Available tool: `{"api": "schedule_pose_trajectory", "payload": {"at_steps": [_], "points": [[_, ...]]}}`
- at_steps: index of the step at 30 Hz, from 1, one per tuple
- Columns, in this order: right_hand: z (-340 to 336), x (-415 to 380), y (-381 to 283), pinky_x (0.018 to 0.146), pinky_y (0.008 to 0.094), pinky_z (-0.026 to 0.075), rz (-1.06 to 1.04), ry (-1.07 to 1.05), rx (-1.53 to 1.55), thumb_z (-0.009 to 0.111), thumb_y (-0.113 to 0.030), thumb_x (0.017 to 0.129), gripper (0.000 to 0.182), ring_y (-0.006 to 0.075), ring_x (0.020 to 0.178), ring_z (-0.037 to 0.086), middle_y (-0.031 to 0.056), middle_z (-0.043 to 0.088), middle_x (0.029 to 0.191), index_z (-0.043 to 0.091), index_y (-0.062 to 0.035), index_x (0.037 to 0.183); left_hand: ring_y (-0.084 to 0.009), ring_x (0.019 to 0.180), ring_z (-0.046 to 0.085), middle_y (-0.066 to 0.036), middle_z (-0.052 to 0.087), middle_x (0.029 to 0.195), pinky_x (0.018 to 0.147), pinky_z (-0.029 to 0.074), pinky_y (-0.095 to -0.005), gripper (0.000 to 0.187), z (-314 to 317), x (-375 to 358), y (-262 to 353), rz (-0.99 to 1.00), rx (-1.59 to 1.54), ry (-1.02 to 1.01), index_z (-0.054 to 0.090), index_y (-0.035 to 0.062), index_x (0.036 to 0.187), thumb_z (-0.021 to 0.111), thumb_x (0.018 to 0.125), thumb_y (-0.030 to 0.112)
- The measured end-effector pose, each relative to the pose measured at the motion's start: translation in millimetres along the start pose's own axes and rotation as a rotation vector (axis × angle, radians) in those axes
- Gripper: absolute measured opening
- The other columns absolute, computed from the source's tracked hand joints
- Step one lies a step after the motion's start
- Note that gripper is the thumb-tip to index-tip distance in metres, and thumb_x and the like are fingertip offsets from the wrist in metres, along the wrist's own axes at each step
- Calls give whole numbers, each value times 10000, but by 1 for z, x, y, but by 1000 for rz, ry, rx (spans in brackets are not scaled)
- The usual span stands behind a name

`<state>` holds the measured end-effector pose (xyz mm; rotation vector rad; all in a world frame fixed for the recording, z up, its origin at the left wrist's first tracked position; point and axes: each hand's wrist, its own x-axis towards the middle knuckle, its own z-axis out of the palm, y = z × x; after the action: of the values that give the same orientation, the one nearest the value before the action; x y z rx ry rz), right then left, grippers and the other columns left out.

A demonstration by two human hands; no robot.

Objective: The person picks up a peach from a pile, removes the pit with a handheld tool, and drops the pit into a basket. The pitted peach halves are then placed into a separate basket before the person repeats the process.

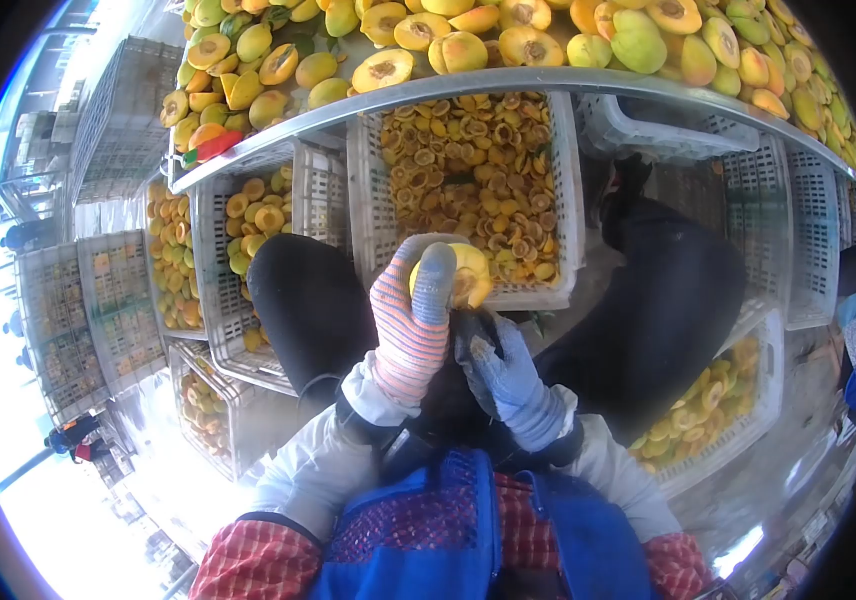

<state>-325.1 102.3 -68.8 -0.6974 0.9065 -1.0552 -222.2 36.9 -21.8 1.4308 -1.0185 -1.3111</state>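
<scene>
My left hand (410, 320), in a striped knit glove with grey fingers, is closed around a yellow peach half (471, 276), its cut face turned to the right. Just below the fruit is my right hand (516, 385), in a light blue glove with dark finger parts. Its fingers are curled together close to the peach; whatever they grip is hidden by the dark fingers. Under both hands, between my knees, stands a white crate (566, 200) holding many small brown-and-yellow peach pieces.
A metal-edged table (428, 88) heaped with halved peaches (383, 70) runs across the front. A red-and-green object (212, 147) lies at its left edge. Fruit-filled crates (216, 270) stand left, another crate (773, 390) at right. Stacked crates (123, 120) rise at far left.
</scene>
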Motion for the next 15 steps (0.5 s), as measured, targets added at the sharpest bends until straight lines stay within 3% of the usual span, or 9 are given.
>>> {"api": "schedule_pose_trajectory", "payload": {"at_steps": [4,7,9,12,15], "points": [[-12,-8,3,557,210,443,242,-83,287,550,-197,924,328,83,654,530,17,586,837,483,-35,1201,-92,729,557,-58,629,771,660,462,-248,398,-7,6,15,-147,133,-143,622,-18,974,549,922,370],[-3,-12,8,496,214,427,159,-6,364,572,-270,923,352,84,596,509,15,559,783,476,-50,1181,-95,745,562,-54,631,795,650,470,-248,408,-13,11,11,-197,185,-237,614,-27,1004,564,914,368],[-2,-9,-7,433,219,398,227,-125,510,564,-348,924,360,81,527,471,14,525,724,484,-55,1117,-92,750,564,-51,632,812,643,475,-249,412,-15,12,10,-185,166,-276,610,-27,1020,569,912,368],[-11,-4,-27,354,229,343,551,-509,949,501,-474,928,417,76,428,397,13,466,640,499,-61,985,-84,736,560,-50,624,828,634,473,-245,421,-15,14,9,-261,87,-331,606,-17,996,562,912,393],[-7,5,-11,326,237,317,673,-691,1375,421,-551,933,491,75,384,355,13,432,598,497,-66,901,-84,719,546,-44,614,808,639,456,-239,399,-12,15,8,-366,-69,-366,612,11,942,553,915,405]]}}
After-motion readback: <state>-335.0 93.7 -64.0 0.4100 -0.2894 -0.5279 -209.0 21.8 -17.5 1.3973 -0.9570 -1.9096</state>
